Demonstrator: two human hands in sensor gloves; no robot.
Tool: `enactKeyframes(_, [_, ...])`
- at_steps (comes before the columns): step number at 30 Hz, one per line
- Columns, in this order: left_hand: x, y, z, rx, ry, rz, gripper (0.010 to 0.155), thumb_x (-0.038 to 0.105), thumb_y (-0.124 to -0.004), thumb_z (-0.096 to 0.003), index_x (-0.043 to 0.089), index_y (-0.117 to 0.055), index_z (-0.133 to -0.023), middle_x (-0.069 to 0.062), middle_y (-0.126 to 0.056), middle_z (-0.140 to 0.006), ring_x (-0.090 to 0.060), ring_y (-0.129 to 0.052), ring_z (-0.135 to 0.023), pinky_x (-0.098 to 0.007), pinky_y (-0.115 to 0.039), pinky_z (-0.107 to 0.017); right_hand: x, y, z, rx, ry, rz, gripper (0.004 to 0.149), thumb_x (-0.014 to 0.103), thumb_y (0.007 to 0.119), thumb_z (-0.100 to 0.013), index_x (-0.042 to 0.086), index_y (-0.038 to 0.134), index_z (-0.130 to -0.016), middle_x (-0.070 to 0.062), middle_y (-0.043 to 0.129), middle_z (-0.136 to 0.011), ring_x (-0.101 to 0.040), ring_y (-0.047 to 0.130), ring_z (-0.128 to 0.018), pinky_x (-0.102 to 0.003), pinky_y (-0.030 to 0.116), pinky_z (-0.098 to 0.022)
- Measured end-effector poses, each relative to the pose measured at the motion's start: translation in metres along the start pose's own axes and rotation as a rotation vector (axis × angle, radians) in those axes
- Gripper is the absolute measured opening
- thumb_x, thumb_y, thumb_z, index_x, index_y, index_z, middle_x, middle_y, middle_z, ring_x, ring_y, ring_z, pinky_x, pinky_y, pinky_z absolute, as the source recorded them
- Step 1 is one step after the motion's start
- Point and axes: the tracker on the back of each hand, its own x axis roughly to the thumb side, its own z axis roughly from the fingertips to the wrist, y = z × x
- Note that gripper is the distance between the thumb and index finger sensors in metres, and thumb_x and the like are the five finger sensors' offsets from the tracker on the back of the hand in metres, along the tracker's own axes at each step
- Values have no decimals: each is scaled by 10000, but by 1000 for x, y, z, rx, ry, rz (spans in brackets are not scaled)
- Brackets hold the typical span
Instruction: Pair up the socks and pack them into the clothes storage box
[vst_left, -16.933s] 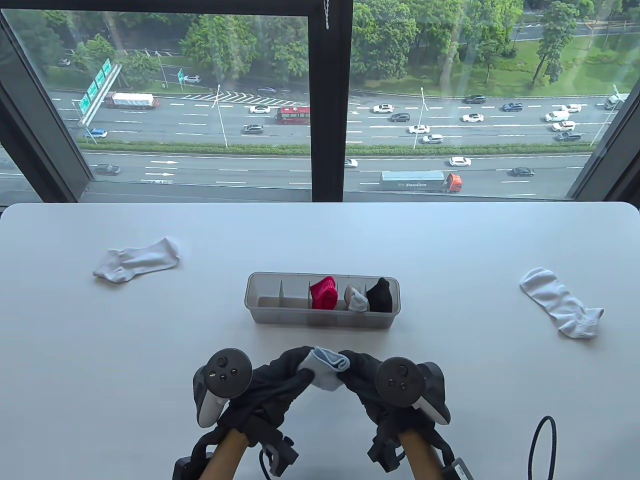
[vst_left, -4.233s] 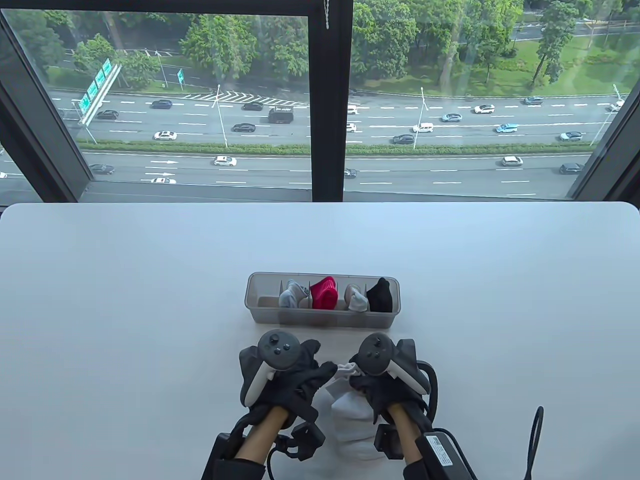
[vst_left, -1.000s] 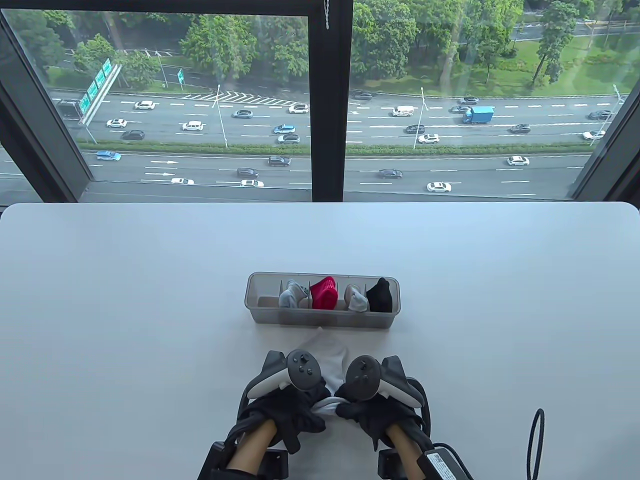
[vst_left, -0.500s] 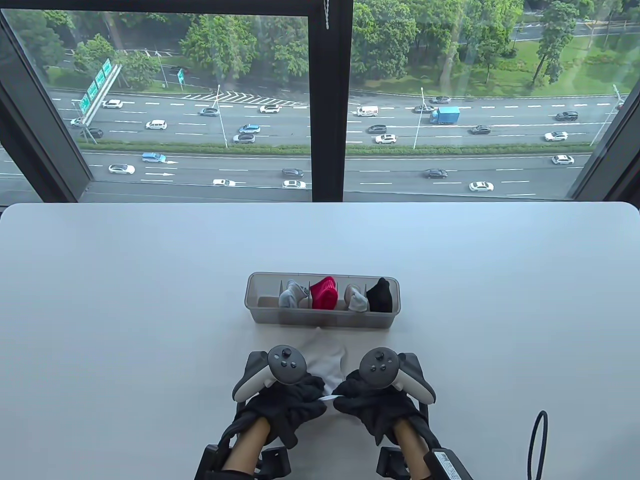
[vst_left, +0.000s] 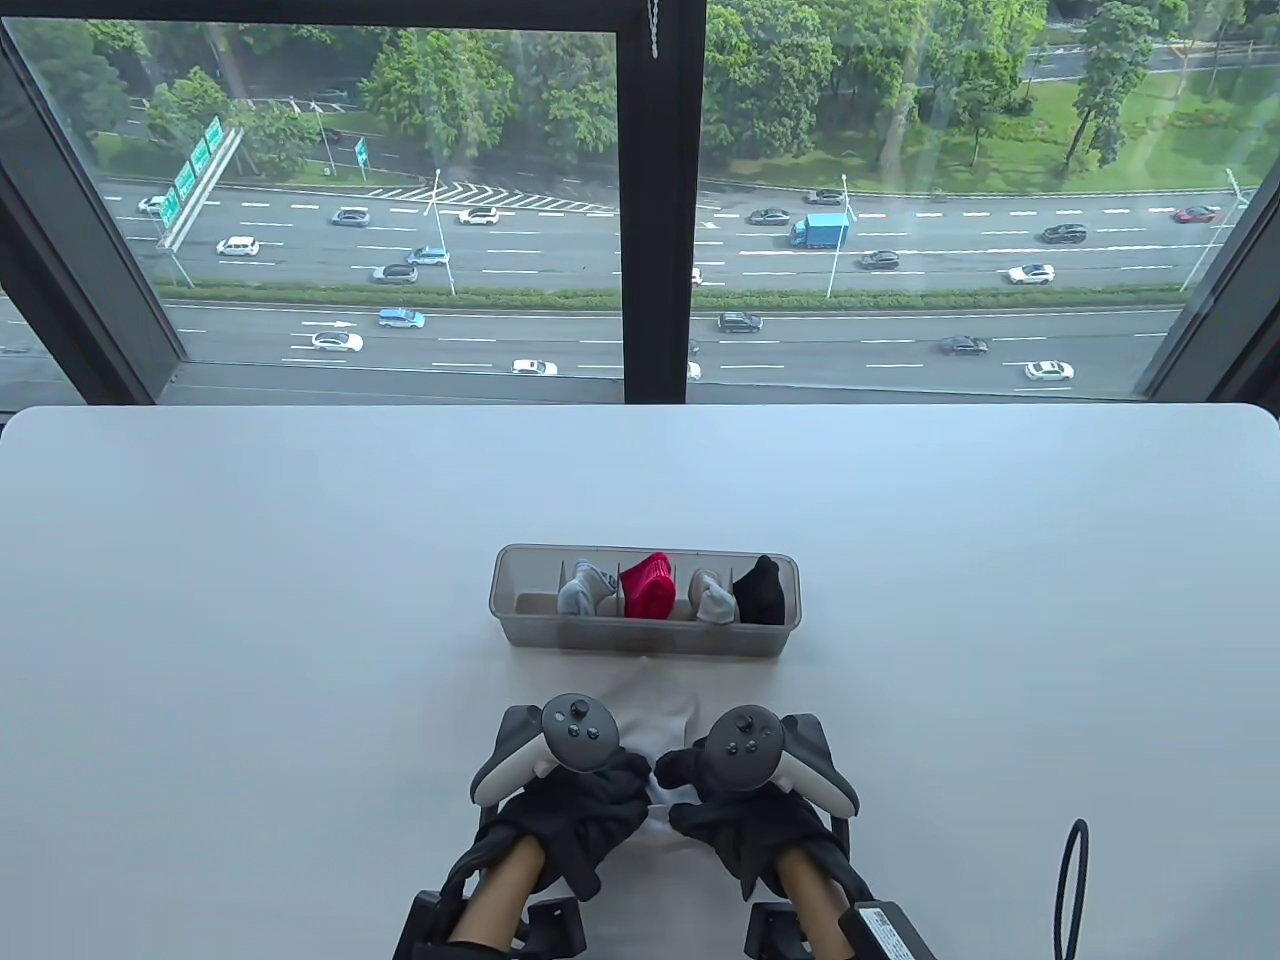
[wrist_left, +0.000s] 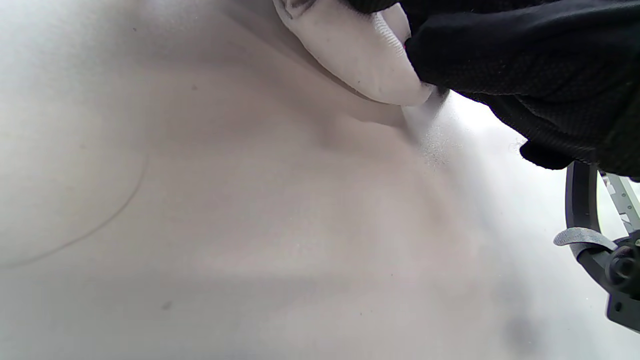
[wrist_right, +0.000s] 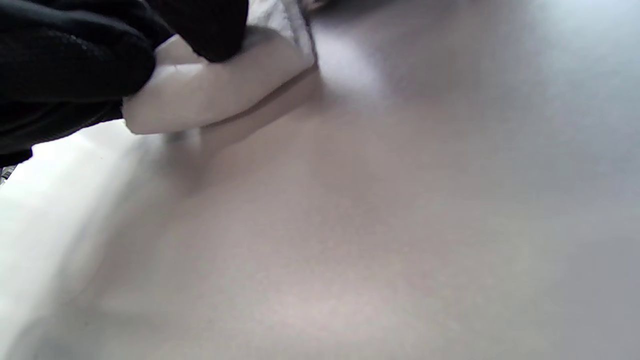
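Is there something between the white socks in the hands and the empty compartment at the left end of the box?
Nothing visible: only bare table separates the white socks from the box.

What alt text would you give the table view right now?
Both gloved hands, left and right, grip white socks on a white table, just in front of a clear box. The box holds grey, red, grey-white and black socks; its leftmost slot is empty.
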Motion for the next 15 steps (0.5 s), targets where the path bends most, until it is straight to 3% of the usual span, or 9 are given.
enactKeyframes(2, [0,0,0,5,-2,1,425,242,-549,-583,46,-664,-942,33,-300,-1189,-239,-120,-1137,-629,-125,-746,0,-1,1,-18,-5,18,409,337,661,-625,313,539,-1015,-246,218,-1169,-503,84,-1031,-700,168,-684])
enactKeyframes(4, [-1,1,0,5,-7,8,425,239,-548,-582,41,-672,-938,29,-331,-1183,-243,-126,-1138,-629,-126,-746,1,-2,3,-10,-28,8,426,407,675,-600,286,621,-1005,-251,236,-1183,-521,101,-1034,-721,181,-675])
enactKeyframes(8, [-3,2,0,13,-22,30,430,242,-538,-582,31,-680,-929,19,-349,-1181,-246,-138,-1138,-626,-130,-745,3,2,2,86,-32,119,584,424,767,-547,280,540,-1065,-232,115,-1178,-525,32,-1014,-747,159,-646])
enactKeyframes(10, [-5,2,1,17,-27,53,429,253,-538,-586,43,-678,-932,19,-357,-1181,-238,-143,-1139,-619,-125,-745,7,3,1,21,-7,198,449,400,732,-559,332,616,-987,-218,163,-1179,-525,94,-1027,-755,215,-658])
enactKeyframes(12, [-5,2,2,63,-24,65,488,314,-596,-582,112,-582,-1026,4,-338,-1194,-256,-185,-1138,-615,-146,-754,7,3,-1,31,2,158,417,387,689,-573,303,637,-978,-220,171,-1174,-525,94,-1026,-763,205,-651])
enactKeyframes(13, [-5,2,2,66,-17,49,612,372,-659,-564,200,-424,-1102,-12,-300,-1208,-267,-184,-1139,-609,-154,-761,6,3,-1,46,1,125,415,382,661,-581,294,631,-985,-218,147,-1169,-520,63,-1020,-763,177,-644])
enactKeyframes(14, [-4,1,2,66,-12,30,640,364,-687,-556,296,-353,-1098,7,-310,-1206,-259,-186,-1140,-609,-161,-765,6,3,-1,43,-1,109,412,378,636,-588,279,642,-987,-220,143,-1168,-518,50,-1018,-760,162,-643])
enactKeyframes(15, [-2,1,2,56,-5,-5,620,352,-708,-552,313,-397,-1087,15,-313,-1205,-255,-190,-1142,-613,-165,-768,5,2,-1,38,-4,99,412,381,606,-594,265,652,-986,-218,148,-1169,-514,49,-1019,-758,158,-641])
